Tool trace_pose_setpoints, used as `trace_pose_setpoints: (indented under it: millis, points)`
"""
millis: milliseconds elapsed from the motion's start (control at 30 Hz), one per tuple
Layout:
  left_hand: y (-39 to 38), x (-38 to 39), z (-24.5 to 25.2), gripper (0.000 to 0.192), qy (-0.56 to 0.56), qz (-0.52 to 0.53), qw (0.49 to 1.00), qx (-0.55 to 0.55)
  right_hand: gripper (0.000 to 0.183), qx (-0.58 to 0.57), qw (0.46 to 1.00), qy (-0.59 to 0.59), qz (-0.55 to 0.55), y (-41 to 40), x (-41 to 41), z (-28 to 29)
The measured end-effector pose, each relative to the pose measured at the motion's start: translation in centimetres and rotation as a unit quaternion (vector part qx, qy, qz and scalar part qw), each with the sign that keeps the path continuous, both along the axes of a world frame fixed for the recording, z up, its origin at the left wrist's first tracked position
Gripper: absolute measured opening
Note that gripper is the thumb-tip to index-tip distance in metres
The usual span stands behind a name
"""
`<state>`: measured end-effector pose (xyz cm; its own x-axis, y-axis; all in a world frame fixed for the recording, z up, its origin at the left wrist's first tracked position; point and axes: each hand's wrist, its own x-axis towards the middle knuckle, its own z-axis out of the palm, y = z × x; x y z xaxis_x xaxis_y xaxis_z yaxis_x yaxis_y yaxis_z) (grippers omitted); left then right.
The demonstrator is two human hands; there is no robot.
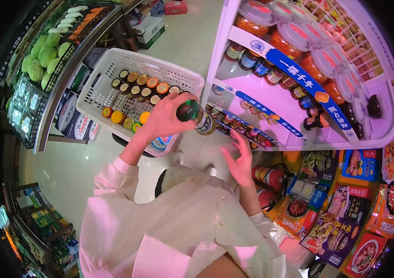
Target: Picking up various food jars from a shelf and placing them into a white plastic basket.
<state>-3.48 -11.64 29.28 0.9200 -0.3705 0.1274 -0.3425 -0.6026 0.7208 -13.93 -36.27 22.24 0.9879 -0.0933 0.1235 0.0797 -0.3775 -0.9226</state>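
Observation:
My left hand (164, 116) grips a glass jar (204, 121) with a dark green lid, tilted so its label faces the shelves. It hangs above the floor between a white plastic basket (96, 74) and a white shelf unit (218, 38). My right hand (240, 160) is empty, fingers apart, just below the jar and near the lower shelves. In the basket stand several jars with black, gold and orange lids (143, 83), and others with yellow, red and green lids (117, 117) along its near side. Part of the basket is hidden behind my left hand and forearm.
Dark sauce jars (263, 67) line a shelf, under large clear-lidded tubs (294, 38). To the left is a vegetable stand with cabbages (44, 55). Red fire extinguishers (268, 175) stand low on the right, beside packaged foods (332, 236). Cardboard boxes (75, 118) sit under the stand.

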Motion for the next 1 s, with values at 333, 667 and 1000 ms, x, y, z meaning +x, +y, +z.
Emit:
trace_pose_setpoints:
  millis: [333,667,1000]
  points:
    - [-12.0,-2.6,1.8,0.055,0.069,-0.158,0.977,-0.125,0.081,-0.023,0.997,-0.076,0.021,-5.5,-2.2,1.7]
    - [-19.8,-5.5,-2.9,0.076,0.293,-0.164,0.882,-0.33,0.069,0.344,0.935,0.056,-0.061,-10.2,-5.8,-0.1]
    - [-23.5,-5.8,-4.8,0.059,0.303,-0.198,0.866,-0.345,0.07,0.353,0.933,0.005,-0.067,-12.0,-6.7,-0.6]
